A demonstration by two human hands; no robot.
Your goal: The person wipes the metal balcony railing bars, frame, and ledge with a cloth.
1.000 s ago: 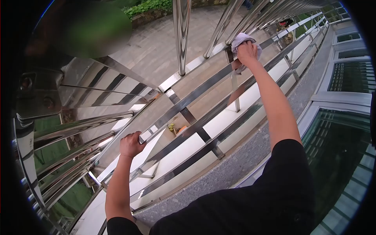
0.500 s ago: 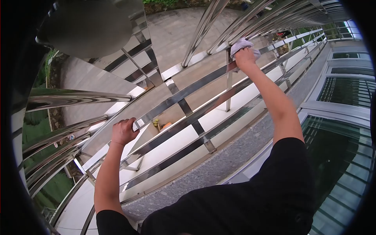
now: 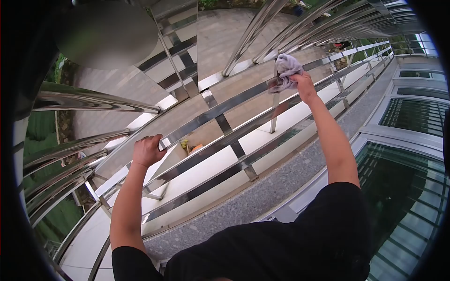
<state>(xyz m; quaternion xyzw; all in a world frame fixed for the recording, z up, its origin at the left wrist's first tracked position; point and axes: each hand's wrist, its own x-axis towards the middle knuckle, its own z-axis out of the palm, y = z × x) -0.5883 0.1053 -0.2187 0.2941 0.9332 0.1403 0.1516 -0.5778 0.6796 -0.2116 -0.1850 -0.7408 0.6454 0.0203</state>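
Cloth, soft, pale lilac-grey and bunched into loose, twisting folds, is lying against a flat, polished metal bar of the railing, just above an upright post. The person's right hand is pinching it from the side, thumb and fingers closing on a gathered edge while the rest of the fabric is spreading past the fingertips in rumpled lobes. The left hand is clenching well apart from it, farther along the same bar; its fingers are curling over the metal, and I'm not seeing the tips, which are tucking out of sight. Both bare forearms are reaching out from the short sleeves of a matte black shirt. Around them, straight, square-edged bars are running in parallel, their mirror-smooth faces catching dark and bright bands. Beyond, round, glossy tubes are rising in a row, bending oddly in the lens. Below the rails, a smooth white slab is stretching along a speckled grey stone ledge, rough and grainy beside all that shine. Some small yellow-green and orange objects are showing through a gap, too small for me to name. Dark, greenish glass is reflecting pale stripes at the right, and dull, greyish paving is lying beyond the tubes.
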